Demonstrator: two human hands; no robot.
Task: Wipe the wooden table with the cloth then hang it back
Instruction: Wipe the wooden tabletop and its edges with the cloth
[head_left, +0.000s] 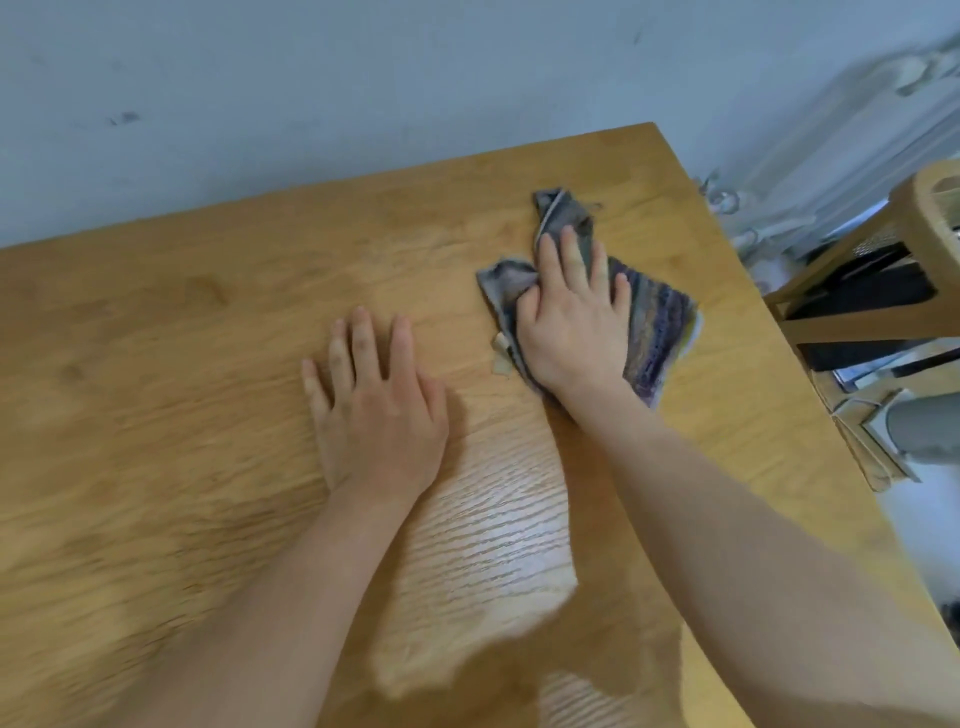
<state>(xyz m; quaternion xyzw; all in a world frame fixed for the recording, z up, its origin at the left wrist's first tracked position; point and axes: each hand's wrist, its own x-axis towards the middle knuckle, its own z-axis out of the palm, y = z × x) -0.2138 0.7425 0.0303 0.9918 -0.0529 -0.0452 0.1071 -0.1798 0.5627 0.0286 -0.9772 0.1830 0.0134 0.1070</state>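
A grey and purple striped cloth (658, 332) lies crumpled on the wooden table (182, 364), toward its far right corner. My right hand (571, 317) presses down on the cloth, fingers spread over it and thumb pinching a fold. My left hand (376, 405) rests flat on the bare wood to the left of the cloth, fingers apart, holding nothing. A small pale tag sticks out from under the cloth beside my right wrist.
A pale wall (363, 78) runs behind the table's far edge. Past the right edge stand a wooden chair (883, 270), a white radiator (857, 145), and a brown paper bag (862, 447) on the floor.
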